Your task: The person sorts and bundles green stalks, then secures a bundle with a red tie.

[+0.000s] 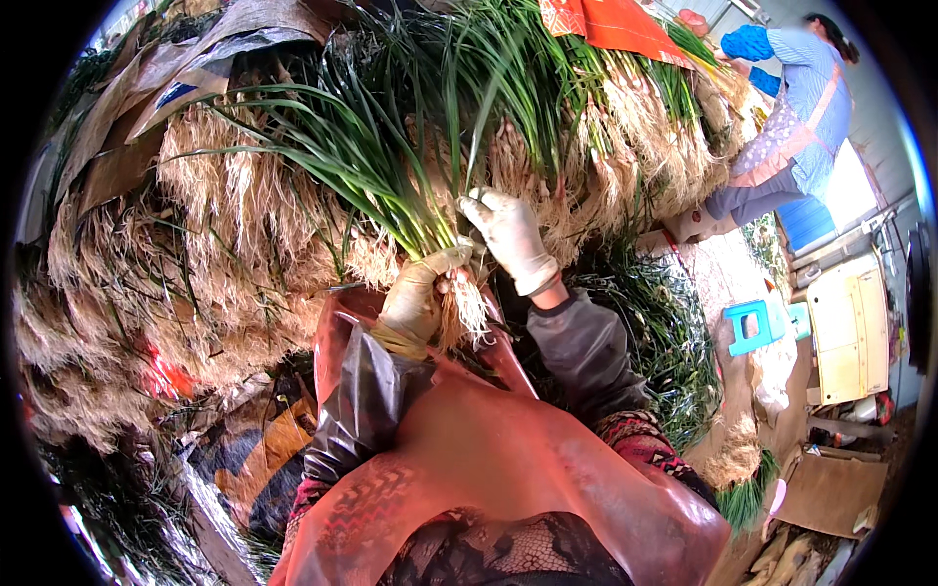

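Note:
A bunch of green onions (391,190) leans up and to the left in front of me, its leaves fanned out and its small pale bulbs and white roots hanging down. My left hand (415,298), in a pale glove, is closed around the lower stalks just above the bulbs. Beside the stalks on the right, my gloved right hand (508,234) is curled with thumb and finger pinched. A green leaf meets these fingertips, though its lower end is hidden. Below both hands hangs my translucent red apron (469,430).
Piled green onions (234,166) with long roots fill the far side and left. Loose leaves (655,342) are heaped to my right. Farther right are a blue stool (752,327), a cream panel (848,332) and cardboard (831,493). Another person (801,117) stands at the far right.

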{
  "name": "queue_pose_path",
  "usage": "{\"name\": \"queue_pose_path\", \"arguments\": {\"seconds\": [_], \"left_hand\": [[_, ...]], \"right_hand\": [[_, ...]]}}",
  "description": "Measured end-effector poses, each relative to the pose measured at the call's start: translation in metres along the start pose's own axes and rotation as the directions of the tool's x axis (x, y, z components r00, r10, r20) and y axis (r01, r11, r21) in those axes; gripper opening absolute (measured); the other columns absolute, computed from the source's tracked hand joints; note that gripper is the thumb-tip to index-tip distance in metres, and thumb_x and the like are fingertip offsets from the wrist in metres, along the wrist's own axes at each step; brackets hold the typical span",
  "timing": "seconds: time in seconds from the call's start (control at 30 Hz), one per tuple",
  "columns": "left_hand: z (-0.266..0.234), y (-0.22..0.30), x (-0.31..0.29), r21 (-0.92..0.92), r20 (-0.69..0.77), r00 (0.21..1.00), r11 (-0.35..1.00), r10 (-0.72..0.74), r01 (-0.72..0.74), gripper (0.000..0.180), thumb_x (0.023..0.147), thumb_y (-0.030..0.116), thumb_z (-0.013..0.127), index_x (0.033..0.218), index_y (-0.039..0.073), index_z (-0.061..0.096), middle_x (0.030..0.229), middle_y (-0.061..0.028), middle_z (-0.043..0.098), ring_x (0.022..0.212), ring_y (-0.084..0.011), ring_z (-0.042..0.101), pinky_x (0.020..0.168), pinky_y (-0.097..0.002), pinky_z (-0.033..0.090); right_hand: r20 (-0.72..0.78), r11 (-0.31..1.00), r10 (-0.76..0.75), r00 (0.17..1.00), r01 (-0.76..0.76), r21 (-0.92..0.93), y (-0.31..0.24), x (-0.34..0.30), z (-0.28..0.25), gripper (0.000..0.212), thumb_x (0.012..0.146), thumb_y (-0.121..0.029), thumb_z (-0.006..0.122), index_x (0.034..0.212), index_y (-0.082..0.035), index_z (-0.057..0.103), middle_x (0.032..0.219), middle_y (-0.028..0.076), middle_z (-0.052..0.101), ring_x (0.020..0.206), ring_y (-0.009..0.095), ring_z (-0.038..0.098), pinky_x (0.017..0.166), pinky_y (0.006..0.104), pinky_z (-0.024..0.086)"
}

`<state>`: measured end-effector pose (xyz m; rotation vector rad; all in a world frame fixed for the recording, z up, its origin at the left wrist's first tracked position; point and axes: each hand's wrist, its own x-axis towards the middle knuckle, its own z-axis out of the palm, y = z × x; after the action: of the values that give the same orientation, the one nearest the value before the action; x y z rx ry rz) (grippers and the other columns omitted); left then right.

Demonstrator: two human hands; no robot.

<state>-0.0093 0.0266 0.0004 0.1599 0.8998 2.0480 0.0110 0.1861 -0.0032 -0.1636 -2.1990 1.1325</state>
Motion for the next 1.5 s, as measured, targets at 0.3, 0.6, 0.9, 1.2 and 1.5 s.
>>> {"name": "queue_pose_path", "arguments": {"seconds": [0.3, 0.6, 0.9, 1.2, 1.5], "left_hand": [[0.023, 0.021, -0.042, -0.276, 0.178, 0.966, 0.952, 0.187, -0.133, 0.033, 0.081, 0.016, 0.063, 0.109, -0.002, 0.058, 0.091, -0.0108, 0.064, 0.077, -0.0166, 0.06, 0.07, -0.0278, 0.05], [0.003, -0.004, -0.01, -0.352, 0.307, 0.951, 0.934, 0.048, 0.066, 0.031, 0.084, 0.012, 0.062, 0.112, 0.003, 0.056, 0.1, -0.0146, 0.064, 0.09, -0.0271, 0.063, 0.085, -0.0404, 0.052], [0.003, 0.001, -0.016, -0.27, 0.188, 0.971, 0.943, -0.147, 0.195, 0.023, 0.083, 0.014, 0.064, 0.099, -0.002, 0.064, 0.092, -0.0083, 0.063, 0.098, -0.022, 0.06, 0.093, -0.0362, 0.045], [0.009, 0.008, -0.019, 0.018, -0.051, 0.996, 0.997, 0.07, -0.069, 0.027, 0.082, 0.02, 0.064, 0.099, -0.001, 0.058, 0.075, -0.0076, 0.061, 0.066, -0.0164, 0.059, 0.064, -0.0279, 0.049], [0.026, 0.001, -0.036, -0.295, 0.147, 0.987, 0.955, 0.06, -0.014, 0.023, 0.079, 0.016, 0.061, 0.094, 0.004, 0.051, 0.08, -0.0062, 0.055, 0.066, -0.0176, 0.053, 0.057, -0.0273, 0.044]], "right_hand": [[0.344, 0.813, 0.078, 0.936, 0.14, -0.565, 0.01, -0.01, -0.04, 0.018, 0.087, -0.018, 0.054, 0.074, -0.007, 0.061, 0.066, 0.009, 0.06, 0.058, 0.019, 0.06, 0.053, 0.0381, 0.047], [-0.054, 0.616, 0.024, 0.998, -0.057, -0.785, 0.017, 0.05, -0.091, 0.029, 0.082, -0.036, 0.067, 0.084, -0.007, 0.068, 0.064, 0.005, 0.063, 0.057, 0.015, 0.059, 0.052, 0.0294, 0.047], [0.462, 0.695, 0.356, 0.812, -0.561, 0.45, -0.033, -0.02, -0.04, 0.023, 0.087, -0.013, 0.064, 0.102, 0.005, 0.061, 0.082, 0.008, 0.066, 0.062, 0.011, 0.059, 0.055, 0.0229, 0.049], [-0.053, 0.87, -0.27, 0.961, 0.22, -0.44, -0.045, -0.007, -0.002, 0.016, 0.075, -0.024, 0.071, 0.075, -0.008, 0.066, 0.07, 0.008, 0.061, 0.064, 0.027, 0.06, 0.06, 0.0372, 0.047], [0.241, 0.959, 0.265, 0.934, -0.281, 0.035, 0.009, -0.026, -0.049, 0.022, 0.09, -0.018, 0.055, 0.105, -0.004, 0.062, 0.079, 0.005, 0.066, 0.065, 0.009, 0.059, 0.058, 0.0249, 0.049]]}}
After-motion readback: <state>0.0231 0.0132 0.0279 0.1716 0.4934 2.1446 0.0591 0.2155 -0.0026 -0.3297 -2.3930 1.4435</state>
